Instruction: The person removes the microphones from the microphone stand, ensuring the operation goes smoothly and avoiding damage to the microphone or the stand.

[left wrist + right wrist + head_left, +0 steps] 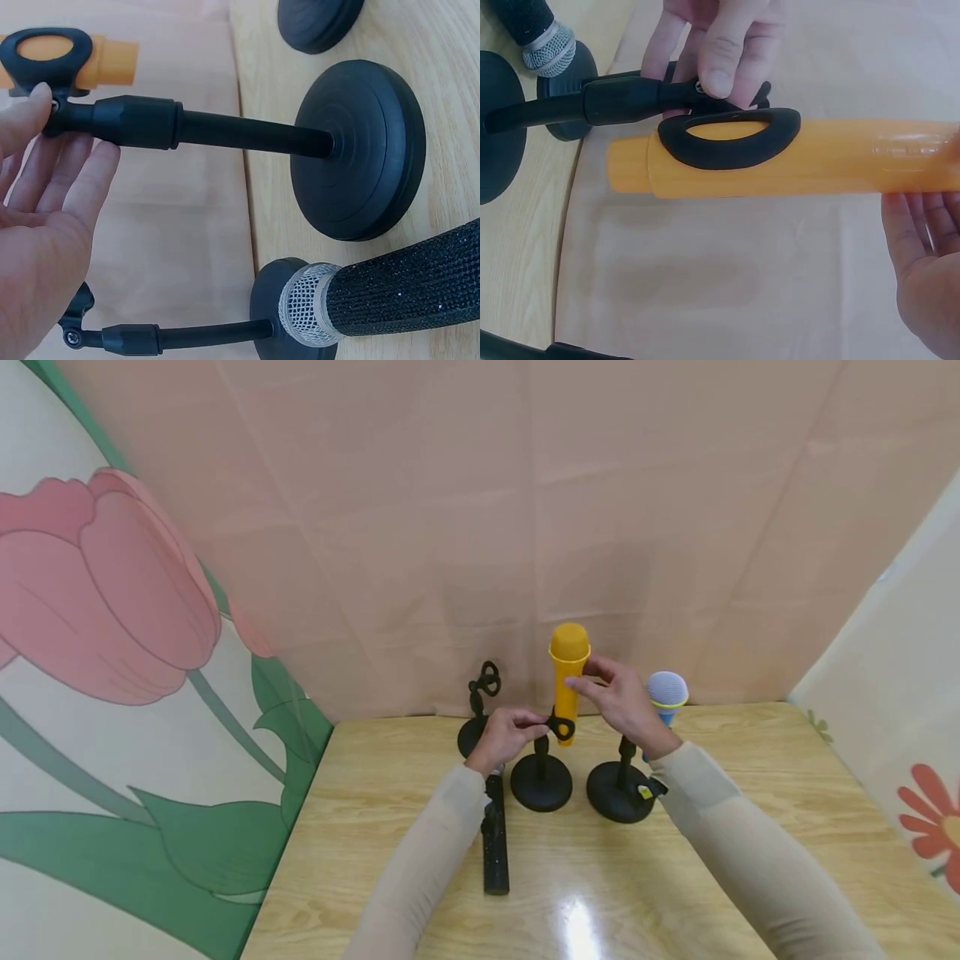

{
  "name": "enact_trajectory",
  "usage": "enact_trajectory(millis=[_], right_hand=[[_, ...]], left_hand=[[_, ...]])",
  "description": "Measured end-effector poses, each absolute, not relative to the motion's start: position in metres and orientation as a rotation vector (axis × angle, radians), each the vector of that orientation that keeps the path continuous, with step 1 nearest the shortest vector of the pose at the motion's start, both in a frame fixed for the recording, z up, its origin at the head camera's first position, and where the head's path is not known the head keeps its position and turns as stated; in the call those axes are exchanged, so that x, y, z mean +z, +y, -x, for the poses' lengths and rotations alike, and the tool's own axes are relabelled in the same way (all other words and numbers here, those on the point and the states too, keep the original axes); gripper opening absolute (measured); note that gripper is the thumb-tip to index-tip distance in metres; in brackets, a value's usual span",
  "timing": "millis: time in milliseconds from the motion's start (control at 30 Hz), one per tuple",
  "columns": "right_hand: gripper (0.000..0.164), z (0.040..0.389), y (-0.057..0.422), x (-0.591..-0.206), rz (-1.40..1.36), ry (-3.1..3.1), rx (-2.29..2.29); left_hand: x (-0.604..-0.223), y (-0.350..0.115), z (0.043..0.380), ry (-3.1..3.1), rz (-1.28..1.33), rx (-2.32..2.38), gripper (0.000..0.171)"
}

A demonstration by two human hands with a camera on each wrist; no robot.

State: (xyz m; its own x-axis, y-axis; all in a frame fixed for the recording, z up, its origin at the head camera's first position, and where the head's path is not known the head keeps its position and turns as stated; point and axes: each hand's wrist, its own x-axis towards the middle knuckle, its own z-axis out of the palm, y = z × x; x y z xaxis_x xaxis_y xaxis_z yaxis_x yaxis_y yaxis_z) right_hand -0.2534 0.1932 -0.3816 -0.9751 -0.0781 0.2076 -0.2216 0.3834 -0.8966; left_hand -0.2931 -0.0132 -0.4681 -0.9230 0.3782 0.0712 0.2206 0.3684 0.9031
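Observation:
My right hand (622, 697) grips a yellow toy microphone (566, 693), which stands upright with its head on top. Its lower end is at the clip (561, 727) of the middle black stand, and a loop of that clip lies across the handle in both wrist views. With thumb and fingers, my left hand (506, 737) pinches the joint just below the clip (71, 116). The stand's round base (542, 782) sits on the table. Below my left hand lies a sparkly black microphone (495, 852) with a silver mesh head (307, 304).
Left of the middle stand is another black stand with a bare clip (489, 678). On the right, a blue and white microphone (667, 690) is at a third stand (621, 792), partly behind my right wrist. A pink cloth (405, 568) hangs behind the wooden table (360, 827).

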Motion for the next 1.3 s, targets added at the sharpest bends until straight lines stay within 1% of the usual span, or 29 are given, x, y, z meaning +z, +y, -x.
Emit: enact_trajectory(millis=[200, 433, 700, 1300], right_hand=[[0.052, 0.252, 0.193, -0.373, -0.276, -2.488, 1.65], [0.048, 0.253, 0.195, -0.36, -0.33, -2.445, 1.572], [0.046, 0.251, 0.196, -0.349, -0.366, -2.411, 1.573], [0.046, 0.25, 0.198, -0.338, -0.394, -2.391, 1.6]], left_hand=[[-0.466, -0.011, 0.293, 2.469, -0.547, 1.605, 0.016], [-0.465, -0.011, 0.293, 2.474, -0.568, 1.605, 0.017], [-0.466, -0.012, 0.292, 2.494, -0.599, 1.619, 0.014], [-0.469, -0.011, 0.291, 2.487, -0.615, 1.642, 0.012]])
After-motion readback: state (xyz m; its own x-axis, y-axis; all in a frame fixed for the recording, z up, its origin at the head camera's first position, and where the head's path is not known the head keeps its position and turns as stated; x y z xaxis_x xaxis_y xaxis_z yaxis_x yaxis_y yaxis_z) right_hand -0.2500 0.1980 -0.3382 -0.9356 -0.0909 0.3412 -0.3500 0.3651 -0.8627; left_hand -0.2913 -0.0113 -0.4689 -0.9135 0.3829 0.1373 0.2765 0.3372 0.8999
